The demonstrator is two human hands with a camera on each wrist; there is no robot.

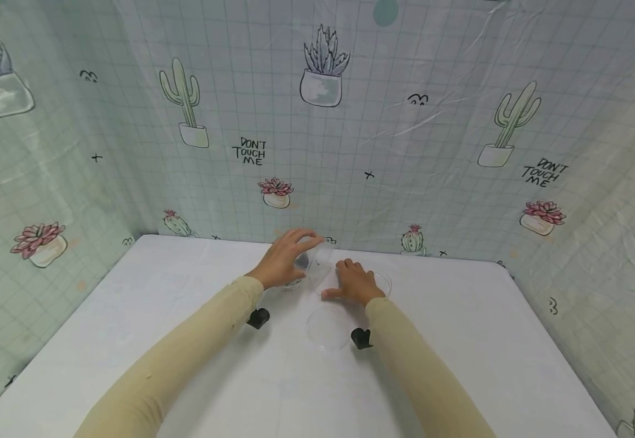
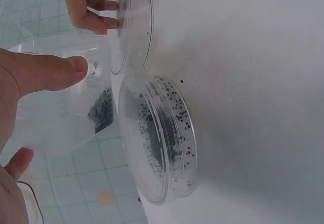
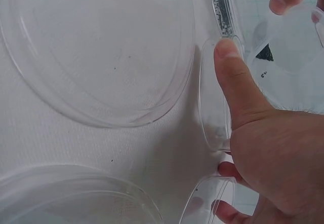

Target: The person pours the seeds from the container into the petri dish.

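My left hand [image 1: 287, 258] grips a clear plastic cup [image 2: 53, 117] between thumb and fingers. The cup is tilted, with a heap of small black granules [image 2: 103, 111] low inside it. Below and beside it, a round clear petri dish [image 2: 132, 168] on the table contains many black granules, some spread along its rim. My right hand [image 1: 354, 283] holds another clear petri dish [image 3: 212, 97] on the table, its thumb [image 3: 230, 57] at one edge and its fingers [image 3: 230, 171] near the opposite edge. A few dark specks show on this dish.
A clear petri dish [image 1: 328, 328] lies in front of the right hand, and one more petri dish [image 1: 384, 281] is partly hidden beyond it. Stray granules dot the white table [image 1: 290, 389]. A patterned curtain [image 1: 372, 140] rises behind the table's far edge.
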